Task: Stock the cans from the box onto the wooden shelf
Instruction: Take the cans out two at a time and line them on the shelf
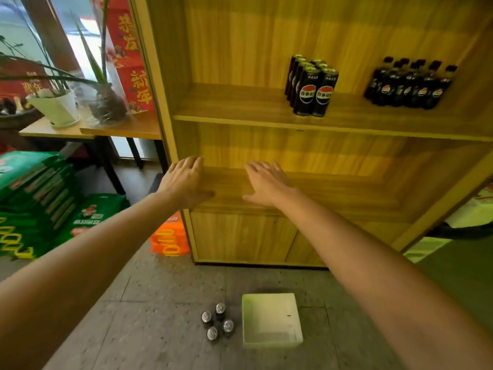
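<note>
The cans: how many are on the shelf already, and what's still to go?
Done: a block of black cans stands on the upper shelf board, left of some dark bottles. The white box on the floor looks empty. In hand: nothing; the left hand and right hand lie flat and open on the lower shelf board. Left: four cans stand on the floor beside the box.

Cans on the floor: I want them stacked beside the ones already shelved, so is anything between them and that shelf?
Nothing visible blocks the way. The four cans stand on bare floor beside the white box, and the shelf is clear left of the shelved cans. Both hands rest open on the lower ledge, holding nothing.
</note>
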{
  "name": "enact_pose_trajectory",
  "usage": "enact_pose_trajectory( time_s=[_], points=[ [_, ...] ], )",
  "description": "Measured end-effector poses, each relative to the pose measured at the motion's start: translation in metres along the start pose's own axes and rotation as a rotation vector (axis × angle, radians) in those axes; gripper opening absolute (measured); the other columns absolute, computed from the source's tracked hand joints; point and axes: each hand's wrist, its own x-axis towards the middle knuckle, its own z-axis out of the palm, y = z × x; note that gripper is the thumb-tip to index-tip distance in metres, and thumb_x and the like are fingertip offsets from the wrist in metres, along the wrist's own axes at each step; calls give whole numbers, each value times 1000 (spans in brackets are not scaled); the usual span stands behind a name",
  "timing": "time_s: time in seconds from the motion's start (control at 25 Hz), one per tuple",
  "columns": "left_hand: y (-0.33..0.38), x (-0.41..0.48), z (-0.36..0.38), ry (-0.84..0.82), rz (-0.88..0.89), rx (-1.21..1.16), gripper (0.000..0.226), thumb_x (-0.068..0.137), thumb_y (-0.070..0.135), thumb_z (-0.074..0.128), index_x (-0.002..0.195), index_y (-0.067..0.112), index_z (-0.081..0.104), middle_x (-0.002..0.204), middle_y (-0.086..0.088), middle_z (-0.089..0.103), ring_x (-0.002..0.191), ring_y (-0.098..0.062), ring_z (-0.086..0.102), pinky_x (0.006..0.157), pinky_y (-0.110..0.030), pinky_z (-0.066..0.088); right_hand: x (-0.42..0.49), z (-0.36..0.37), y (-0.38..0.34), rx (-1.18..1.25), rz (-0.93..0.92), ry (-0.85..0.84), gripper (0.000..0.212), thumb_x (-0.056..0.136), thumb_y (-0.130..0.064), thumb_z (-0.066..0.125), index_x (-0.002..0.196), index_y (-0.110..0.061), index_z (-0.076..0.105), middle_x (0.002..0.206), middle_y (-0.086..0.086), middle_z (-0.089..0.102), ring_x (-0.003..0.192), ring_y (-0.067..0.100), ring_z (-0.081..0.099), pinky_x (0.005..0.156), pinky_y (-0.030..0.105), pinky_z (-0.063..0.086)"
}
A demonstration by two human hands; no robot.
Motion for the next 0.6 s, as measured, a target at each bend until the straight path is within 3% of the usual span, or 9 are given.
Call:
enact_pose_trajectory(
  time_s=[0.28,0.6],
  points=[
    [-31,-20,127,-73,-66,24,90,76,44,65,144,7,21,151,-14,27,138,-33,26,115,-44,21,15,127,-9,145,-33,-130,82,85,-41,56,146,-14,10,157,10,8,144,27,11,117,46,7],
    [-79,-47,317,-153,-127,-20,87,77,36,66,144,6,20,150,-16,27,139,-33,25,116,-46,17,43,334,-41,172,-93,-242,81,83,-42,59,144,-12,15,154,10,18,142,28,18,117,47,12]
  ],
)
